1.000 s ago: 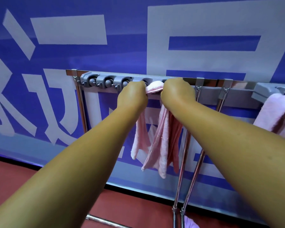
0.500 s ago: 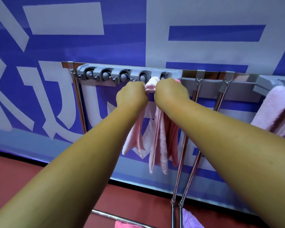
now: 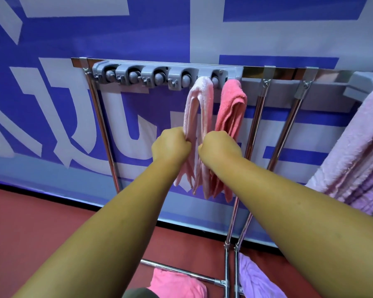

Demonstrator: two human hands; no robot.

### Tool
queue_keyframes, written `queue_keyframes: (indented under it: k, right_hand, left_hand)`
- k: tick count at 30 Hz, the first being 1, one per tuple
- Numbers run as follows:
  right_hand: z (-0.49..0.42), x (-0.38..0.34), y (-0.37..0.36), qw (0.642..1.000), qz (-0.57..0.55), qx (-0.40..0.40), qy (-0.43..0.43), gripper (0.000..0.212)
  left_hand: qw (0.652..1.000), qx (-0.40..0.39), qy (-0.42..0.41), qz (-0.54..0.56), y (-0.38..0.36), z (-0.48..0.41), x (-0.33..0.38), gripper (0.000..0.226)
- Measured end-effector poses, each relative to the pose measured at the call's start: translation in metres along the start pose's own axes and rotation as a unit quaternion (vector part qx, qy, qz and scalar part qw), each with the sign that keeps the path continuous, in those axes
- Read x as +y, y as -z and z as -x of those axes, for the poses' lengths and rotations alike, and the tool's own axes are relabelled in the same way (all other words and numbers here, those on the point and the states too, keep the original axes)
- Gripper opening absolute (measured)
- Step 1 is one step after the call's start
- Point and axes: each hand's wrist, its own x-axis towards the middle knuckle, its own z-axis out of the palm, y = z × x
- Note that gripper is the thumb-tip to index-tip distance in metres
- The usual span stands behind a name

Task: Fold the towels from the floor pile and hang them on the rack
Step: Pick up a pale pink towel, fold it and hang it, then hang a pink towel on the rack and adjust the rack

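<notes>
Your left hand [image 3: 170, 146] and right hand [image 3: 220, 146] are both curled into fists on the pale pink towel [image 3: 199, 100], each gripping one of its two hanging halves about midway down. That towel hangs doubled from the grey rack [image 3: 138, 70], just beside a coral towel [image 3: 232, 108] hung to its right. A hanging lilac towel [image 3: 353, 151] drapes at the far right, while a bright pink towel [image 3: 177, 284] and a crumpled lilac towel [image 3: 254, 280] lie on the red floor [image 3: 30, 222] below.

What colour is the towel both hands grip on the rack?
The towel is pale pink, lighter than the coral towel beside it; head view.
</notes>
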Motion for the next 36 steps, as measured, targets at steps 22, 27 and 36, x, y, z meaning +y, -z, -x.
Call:
queue_keyframes:
  k: [22,27,36]
  right_hand:
    - [0.042,0.069,-0.124,0.986,-0.055,-0.129,-0.087,0.025]
    - [0.065,0.111,-0.183,0.964,-0.084,-0.216,-0.134,0.029]
    - [0.124,0.196,-0.315,0.929,-0.105,-0.318,-0.155,0.025]
  left_hand:
    - [0.975,-0.177,0.131,0.019,-0.104,0.061,-0.052,0.013]
    - [0.959,-0.22,0.179,0.027,-0.167,0.099,-0.084,0.025]
    - [0.871,-0.444,0.207,-0.043,-0.298,0.201,-0.132,0.03]
